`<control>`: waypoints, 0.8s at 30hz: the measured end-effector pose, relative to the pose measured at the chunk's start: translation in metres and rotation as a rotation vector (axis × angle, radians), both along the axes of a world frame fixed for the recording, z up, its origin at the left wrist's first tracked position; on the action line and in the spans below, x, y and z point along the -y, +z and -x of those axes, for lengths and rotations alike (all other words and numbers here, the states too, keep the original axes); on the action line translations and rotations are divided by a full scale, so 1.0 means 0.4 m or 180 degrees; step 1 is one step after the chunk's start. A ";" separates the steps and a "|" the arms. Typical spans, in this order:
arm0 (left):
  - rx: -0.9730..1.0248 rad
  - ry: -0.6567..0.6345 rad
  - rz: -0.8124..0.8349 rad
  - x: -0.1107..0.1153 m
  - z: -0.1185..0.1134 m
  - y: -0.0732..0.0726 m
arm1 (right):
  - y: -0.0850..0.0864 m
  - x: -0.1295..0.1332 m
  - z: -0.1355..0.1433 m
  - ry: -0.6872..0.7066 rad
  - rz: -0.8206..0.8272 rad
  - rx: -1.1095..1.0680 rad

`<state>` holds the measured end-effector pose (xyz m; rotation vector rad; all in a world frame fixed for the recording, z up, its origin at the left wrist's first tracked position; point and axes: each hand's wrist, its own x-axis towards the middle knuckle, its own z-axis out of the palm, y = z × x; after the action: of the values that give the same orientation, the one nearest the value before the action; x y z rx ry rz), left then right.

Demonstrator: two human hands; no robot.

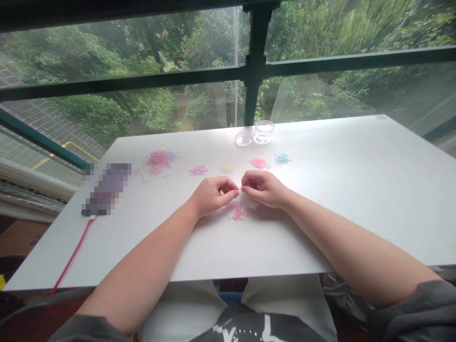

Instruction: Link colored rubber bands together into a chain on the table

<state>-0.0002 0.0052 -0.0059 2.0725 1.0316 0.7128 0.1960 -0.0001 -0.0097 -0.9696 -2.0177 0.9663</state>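
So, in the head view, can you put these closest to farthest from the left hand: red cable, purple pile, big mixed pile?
1. Purple pile: just beyond the left hand, slightly to its left.
2. Big mixed pile: farther left, also beyond the hand.
3. Red cable: far left, toward the front.

The piece [240, 189] between the fingers [232, 194] is too small to identify.

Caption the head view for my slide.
Left hand and right hand nearly meet beside loose pink strands on a white table.
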 end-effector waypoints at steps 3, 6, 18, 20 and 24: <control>0.0015 0.0001 0.0008 0.000 0.002 -0.002 | -0.001 -0.002 -0.002 0.0019 0.0043 0.0002; 0.0016 0.0008 -0.0021 0.001 0.003 0.000 | -0.003 -0.003 0.000 0.0045 0.0048 0.0033; 0.0032 -0.0090 -0.0057 0.002 0.005 0.011 | -0.022 -0.039 -0.019 -0.0758 -0.0335 0.0061; 0.0186 0.0083 -0.0176 -0.001 0.010 0.007 | -0.024 -0.048 -0.029 -0.0862 -0.0274 -0.0103; 0.0275 0.0272 -0.0223 -0.006 0.009 0.003 | -0.014 -0.029 -0.019 -0.0364 -0.0152 -0.0028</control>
<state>-0.0039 0.0076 -0.0048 2.0475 1.0655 0.8853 0.2037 0.0116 -0.0154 -1.0411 -1.9466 0.8558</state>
